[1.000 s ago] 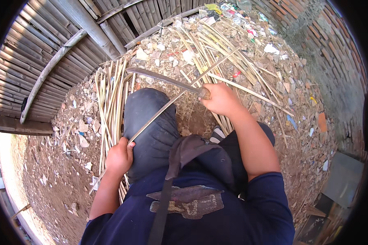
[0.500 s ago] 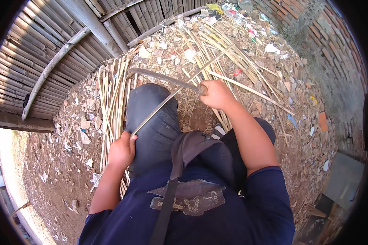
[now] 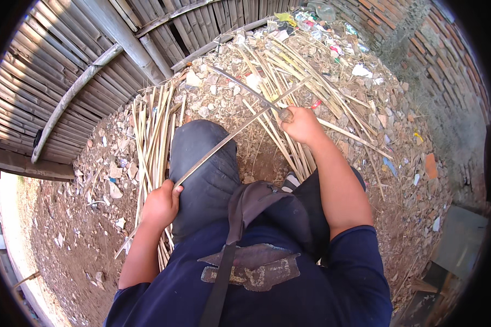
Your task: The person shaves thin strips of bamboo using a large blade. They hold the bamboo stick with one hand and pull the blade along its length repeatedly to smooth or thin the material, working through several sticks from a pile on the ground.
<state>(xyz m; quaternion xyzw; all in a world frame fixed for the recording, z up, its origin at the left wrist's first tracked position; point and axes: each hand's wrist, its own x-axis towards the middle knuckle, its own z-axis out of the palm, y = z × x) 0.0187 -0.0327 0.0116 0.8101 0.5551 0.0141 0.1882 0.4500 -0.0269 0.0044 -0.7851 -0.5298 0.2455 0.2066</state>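
Observation:
My left hand (image 3: 161,205) is closed around the near end of a long, thin bamboo strip (image 3: 218,146), beside my left knee. The strip slants up to the right across my thigh, and a short tail of it shows behind the hand. In my right hand (image 3: 303,126) is the handle of a machete (image 3: 240,84), held in front of me. Its long, dark, slightly curved blade points away to the upper left and crosses the strip near the handle; whether they touch I cannot tell.
A bundle of bamboo strips (image 3: 151,136) lies on the ground left of my left leg. More strips (image 3: 289,71) are spread ahead over rubble and litter (image 3: 322,27). A bamboo wall (image 3: 54,76) stands at the left, a brick wall (image 3: 442,71) at the right.
My right hand has moved slightly right and toward me along the strip. The machete's blade has swung from nearly level to pointing farther away. My left hand has barely moved.

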